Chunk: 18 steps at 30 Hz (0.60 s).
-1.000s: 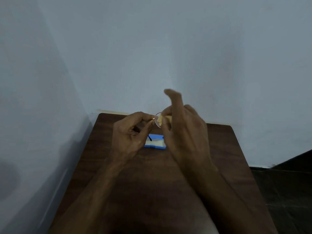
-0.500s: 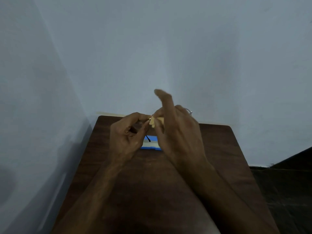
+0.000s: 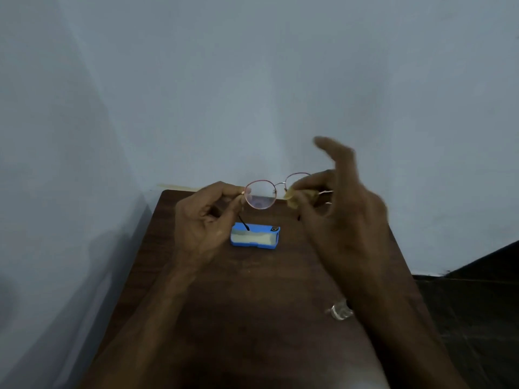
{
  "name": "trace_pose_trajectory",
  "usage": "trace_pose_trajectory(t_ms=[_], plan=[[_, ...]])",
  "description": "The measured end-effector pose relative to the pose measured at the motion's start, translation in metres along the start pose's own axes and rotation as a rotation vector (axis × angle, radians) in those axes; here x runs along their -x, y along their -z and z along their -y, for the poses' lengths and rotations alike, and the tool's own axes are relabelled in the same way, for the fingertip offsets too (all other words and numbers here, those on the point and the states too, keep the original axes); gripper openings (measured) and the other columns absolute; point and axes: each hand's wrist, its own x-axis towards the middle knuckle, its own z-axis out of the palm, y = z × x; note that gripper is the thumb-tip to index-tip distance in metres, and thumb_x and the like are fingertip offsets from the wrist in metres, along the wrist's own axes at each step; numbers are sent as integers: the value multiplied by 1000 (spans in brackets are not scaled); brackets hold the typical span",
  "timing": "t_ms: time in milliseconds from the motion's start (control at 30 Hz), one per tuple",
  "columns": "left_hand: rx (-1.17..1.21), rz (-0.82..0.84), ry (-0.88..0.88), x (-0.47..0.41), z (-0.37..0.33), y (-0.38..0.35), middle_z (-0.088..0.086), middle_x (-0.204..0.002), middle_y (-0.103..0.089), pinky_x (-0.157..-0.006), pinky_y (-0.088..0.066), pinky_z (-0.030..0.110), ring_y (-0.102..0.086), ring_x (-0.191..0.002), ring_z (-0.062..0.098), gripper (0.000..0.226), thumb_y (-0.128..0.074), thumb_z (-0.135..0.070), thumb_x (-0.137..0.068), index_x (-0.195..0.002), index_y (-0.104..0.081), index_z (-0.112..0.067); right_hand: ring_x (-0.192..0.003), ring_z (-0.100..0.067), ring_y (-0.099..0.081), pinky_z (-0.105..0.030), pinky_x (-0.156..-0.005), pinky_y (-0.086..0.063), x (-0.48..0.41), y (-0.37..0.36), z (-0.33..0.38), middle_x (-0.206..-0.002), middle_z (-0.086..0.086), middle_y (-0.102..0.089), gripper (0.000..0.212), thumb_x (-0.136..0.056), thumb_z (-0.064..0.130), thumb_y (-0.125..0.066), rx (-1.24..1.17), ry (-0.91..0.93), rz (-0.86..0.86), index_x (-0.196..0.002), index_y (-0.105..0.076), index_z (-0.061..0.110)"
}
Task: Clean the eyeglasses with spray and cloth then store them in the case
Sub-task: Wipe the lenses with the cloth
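Note:
Round thin-rimmed eyeglasses (image 3: pixel 259 196) are held up above the far part of the dark wooden table (image 3: pixel 252 299). My left hand (image 3: pixel 205 223) pinches the frame at its left hinge. My right hand (image 3: pixel 345 220) pinches a small yellow cloth (image 3: pixel 293 196) onto the right lens, with the index finger raised. The left lens is bare and clear to see. Below the glasses an open blue case (image 3: pixel 255 236) with a pale lining lies on the table. A small clear spray bottle (image 3: pixel 341 310) shows beside my right forearm, partly hidden by it.
Pale walls close in the table at the back and left, forming a corner. The table's right edge drops to a dark floor (image 3: pixel 477 304).
My right hand has slid with the cloth from the left lens to the right lens, uncovering the left lens. The view has shifted, so the case and bottle now show more.

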Motion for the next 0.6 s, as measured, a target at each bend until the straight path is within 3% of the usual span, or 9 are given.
trace_pose_trajectory(t_ms=[67, 233, 300, 467, 600], plan=[[8, 0, 15, -2, 0, 3, -4, -92, -77, -68, -60, 22, -72, -81, 5, 14, -77, -17, -98, -109, -79, -8, -81, -5, -70, -39, -72, -60, -7, 11, -9, -94, 16, -73, 76, -87, 13, -77, 28, -18, -39, -147, -35, 35], [5, 13, 10, -5, -5, 2, -4, -94, -76, -65, -63, 33, -71, -78, 6, 18, -77, -17, -96, -111, -79, -7, -85, -18, -67, -43, -76, -57, -16, 1, -9, -94, 10, -71, 77, -90, 8, -68, 182, 23, 48, -154, -29, 25], [4, 25, 16, -5, -6, 3, 0, -92, -77, -64, -64, 36, -72, -78, 13, 18, -77, -18, -98, -110, -79, -5, -85, -19, -65, -38, -74, -54, -23, -4, -10, -94, 10, -70, 77, -89, 7, -67, 215, 29, 13, -155, -31, 22], [-48, 11, 25, -6, -14, 4, -2, -90, -75, -70, -55, 10, -67, -76, 7, 24, -74, -26, -97, -107, -80, -5, -79, -18, -62, -38, -65, -54, -3, -18, -2, -94, 9, -68, 82, -85, 5, -74, 239, 128, 60, -152, -31, 23], [-14, 56, 6, -7, -14, 8, 3, -93, -77, -70, -60, 17, -70, -76, 11, 32, -69, -29, -97, -108, -79, 0, -80, -19, -63, -37, -67, -53, -13, -10, -16, -91, 9, -69, 79, -86, 7, -70, 236, 69, 5, -152, -31, 24]])
